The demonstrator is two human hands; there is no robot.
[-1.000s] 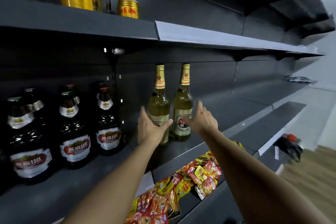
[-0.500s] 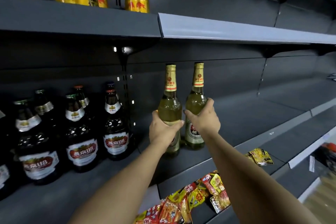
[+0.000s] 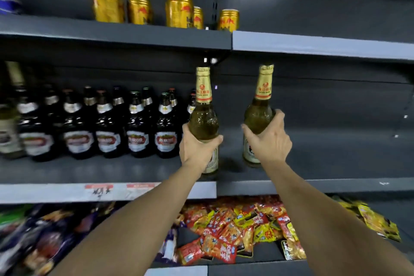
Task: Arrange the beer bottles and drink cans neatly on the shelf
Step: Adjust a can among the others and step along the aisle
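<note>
- My left hand (image 3: 197, 148) is wrapped round the belly of one pale gold-necked bottle (image 3: 203, 119), thumb on its right flank, fingers curled behind; nothing slack in that hold.
- My right hand (image 3: 272, 139) grips the second pale bottle (image 3: 259, 107) the same way, thumb at its left side, fingers curled over the shoulder on the right.
- I take the block of dark beer bottles (image 3: 107, 127) on the middle shelf (image 3: 336, 163) as my landmark. The left-hand bottle is just beside the block's right end; the right-hand bottle is further right again, apart from the first, with bare shelf beyond it.
- Both bottles stand about upright, the right one leaning slightly. Whether their bases touch the shelf or hang just above it I cannot tell; my hand covers part of the left one's base.
- Above the dark block, on the upper shelf, sits a loose group of gold drink cans (image 3: 179, 10), unevenly spaced.
- Below the block, on the lower shelf, lie heaped red and yellow snack packets (image 3: 226, 231).
- Handling, as I judge it: these are full glass bottles, so heavy for one hand, rigid, breakable, and the glass looks smooth enough to slip. The wide body at or just above the label is the place to hold; the foil neck is too narrow for a sure carry.
- They should be set down gently, without knocking the dark bottles, since glass against glass may chip or topple a neighbour.
</note>
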